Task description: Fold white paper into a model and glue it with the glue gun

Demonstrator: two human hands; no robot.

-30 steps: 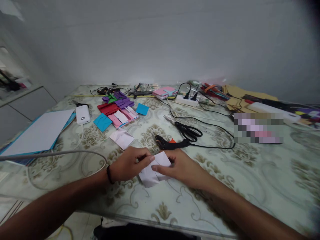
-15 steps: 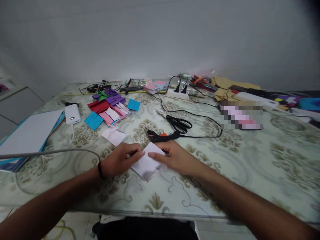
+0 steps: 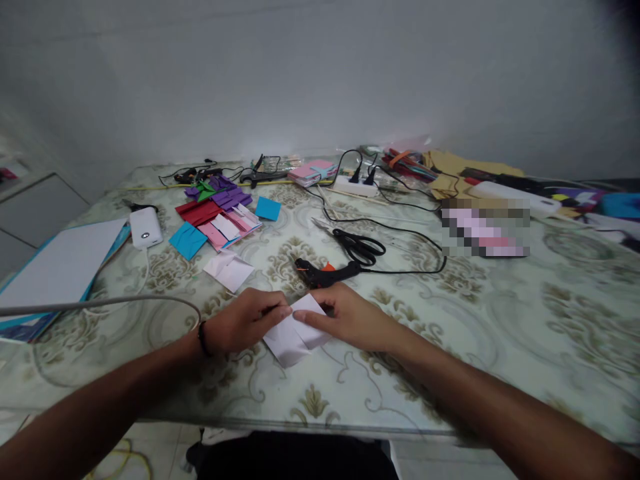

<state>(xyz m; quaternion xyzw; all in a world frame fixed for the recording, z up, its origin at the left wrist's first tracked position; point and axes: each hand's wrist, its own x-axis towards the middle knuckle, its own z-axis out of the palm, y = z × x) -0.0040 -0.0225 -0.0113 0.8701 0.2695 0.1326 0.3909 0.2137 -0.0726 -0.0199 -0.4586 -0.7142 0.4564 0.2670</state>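
Between my two hands is a folded white paper [image 3: 289,343], its flaps meeting near the middle. My left hand [image 3: 250,319] pinches its left edge, thumb on top. From the other side, my right hand [image 3: 345,317] grips the paper with the thumb laid across its face and the fingers behind. Just beyond my hands lie a black glue gun [image 3: 327,272] with an orange trigger and black-handled scissors [image 3: 360,247]. Another folded white paper [image 3: 229,270] rests flat past my left hand.
Blue [image 3: 188,240], red, pink and purple folded papers lie at the back left. A white power bank [image 3: 145,227] sits beside a stack of paper sheets [image 3: 60,260]. A power strip [image 3: 355,187] with black cables stands near the wall, brown paper [image 3: 465,167] to its right.
The white paper has tilted and shifted slightly between my hands, and its lower corner has moved left. Both hands keep their hold on it.
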